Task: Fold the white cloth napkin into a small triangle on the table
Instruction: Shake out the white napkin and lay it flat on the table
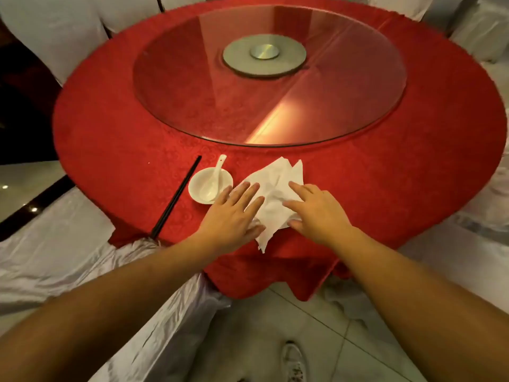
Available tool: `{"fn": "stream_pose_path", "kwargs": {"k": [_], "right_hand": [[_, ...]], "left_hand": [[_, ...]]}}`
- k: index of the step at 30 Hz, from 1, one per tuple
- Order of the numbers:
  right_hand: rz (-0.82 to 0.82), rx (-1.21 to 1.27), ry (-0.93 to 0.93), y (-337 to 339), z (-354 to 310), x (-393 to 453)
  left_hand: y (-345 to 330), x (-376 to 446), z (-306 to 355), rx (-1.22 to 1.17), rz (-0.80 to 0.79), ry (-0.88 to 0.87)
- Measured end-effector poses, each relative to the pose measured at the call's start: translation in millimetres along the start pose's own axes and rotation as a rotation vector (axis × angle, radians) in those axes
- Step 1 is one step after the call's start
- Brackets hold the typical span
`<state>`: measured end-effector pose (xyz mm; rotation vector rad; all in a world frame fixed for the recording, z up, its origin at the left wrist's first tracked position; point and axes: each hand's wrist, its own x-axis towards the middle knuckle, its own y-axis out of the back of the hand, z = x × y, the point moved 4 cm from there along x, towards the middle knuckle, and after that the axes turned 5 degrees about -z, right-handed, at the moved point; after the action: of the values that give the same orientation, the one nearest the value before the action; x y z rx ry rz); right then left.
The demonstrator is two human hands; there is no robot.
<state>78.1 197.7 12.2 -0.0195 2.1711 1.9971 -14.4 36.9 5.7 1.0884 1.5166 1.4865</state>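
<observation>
The white cloth napkin point(272, 194) lies crumpled and loosely folded near the front edge of the round table with its red cloth point(115, 139). One pointed corner hangs toward me over the edge. My left hand point(234, 213) rests flat on the napkin's left side, fingers spread. On the right side lies my right hand point(316, 213), palm down with the fingers stretched across the cloth. Neither hand grips it; both press on top.
A small white bowl point(199, 186) with a white spoon point(213, 177) sits just left of the napkin. Black chopsticks point(176, 197) lie further left. A glass turntable point(270, 75) covers the table's middle. White-covered chairs stand around; one is at my left.
</observation>
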Motion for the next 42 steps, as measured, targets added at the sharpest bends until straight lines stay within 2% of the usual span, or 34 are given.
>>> {"fn": "stream_pose_path", "kwargs": {"k": [5, 10, 16, 24, 30, 34, 42], "right_hand": [[-0.009, -0.038, 0.02, -23.5, 3.9, 14.1], [0.114, 0.011, 0.021, -21.8, 8.8, 22.1], [0.209, 0.026, 0.019, -2.7, 14.0, 25.7], [0.238, 0.011, -0.111, 32.6, 20.9, 22.7], [0.335, 0.041, -0.165, 72.2, 19.0, 14.2], [0.472, 0.085, -0.191, 105.7, 16.9, 8.9], [0.521, 0.183, -0.449, 141.4, 46.8, -13.4]], "left_hand": [[-30.3, 5.9, 7.6, -0.03, -0.049, -0.005], [-33.3, 14.6, 9.1, -0.044, -0.05, 0.009], [-13.0, 26.8, 3.7, -0.079, 0.059, -0.027], [41.8, 35.6, -4.3, -0.094, 0.172, 0.004], [100.7, 35.5, -7.3, -0.097, 0.286, -0.02], [143.9, 36.6, -8.6, -0.11, 0.373, -0.024], [219.9, 38.0, -21.7, -0.116, 0.534, 0.028]]}}
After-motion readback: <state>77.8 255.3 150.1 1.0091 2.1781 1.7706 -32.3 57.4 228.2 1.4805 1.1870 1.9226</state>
